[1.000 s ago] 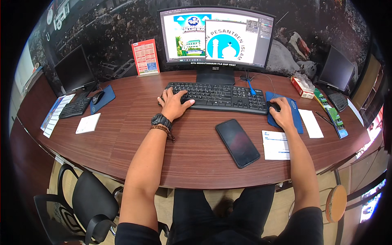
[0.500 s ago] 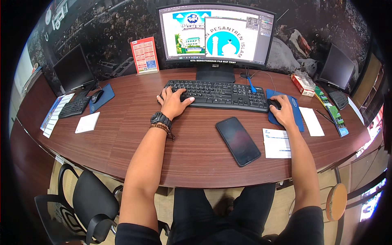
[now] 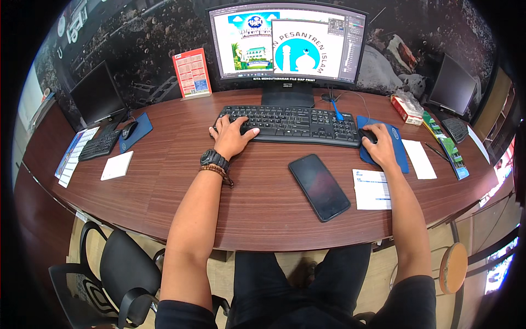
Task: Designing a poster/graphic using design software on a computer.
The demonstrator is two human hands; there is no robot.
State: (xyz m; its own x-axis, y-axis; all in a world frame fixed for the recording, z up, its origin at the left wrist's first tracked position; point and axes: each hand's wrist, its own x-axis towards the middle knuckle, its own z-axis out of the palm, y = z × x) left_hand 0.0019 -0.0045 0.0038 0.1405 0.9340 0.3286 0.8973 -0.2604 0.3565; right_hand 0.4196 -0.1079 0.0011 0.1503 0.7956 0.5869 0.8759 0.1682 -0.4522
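Observation:
My left hand (image 3: 232,137) rests over the left end of a black keyboard (image 3: 296,125), its fingers spread on the keys and its thumb stretched out to the right. On a blue mouse pad (image 3: 399,149) at the keyboard's right end, my right hand (image 3: 381,147) is curved over a black mouse (image 3: 367,135), which it partly hides. Behind the keyboard stands a wide curved monitor (image 3: 301,57). Its lit screen shows a colourful poster beside a window with a round turquoise emblem of a white dome and tower. A dark-screened phone (image 3: 320,187) lies between my forearms.
Printed paper (image 3: 371,189) and a blank white sheet (image 3: 419,159) lie by my right arm. A red-white box (image 3: 406,111) sits farther back. A red desk calendar (image 3: 192,74) stands left of the monitor. Dark screens (image 3: 97,92) flank the desk; a black chair (image 3: 129,266) is at lower left.
The whole view has shifted very slightly. My left hand stays on the keyboard and my right hand on the mouse, with no clear change on the screen.

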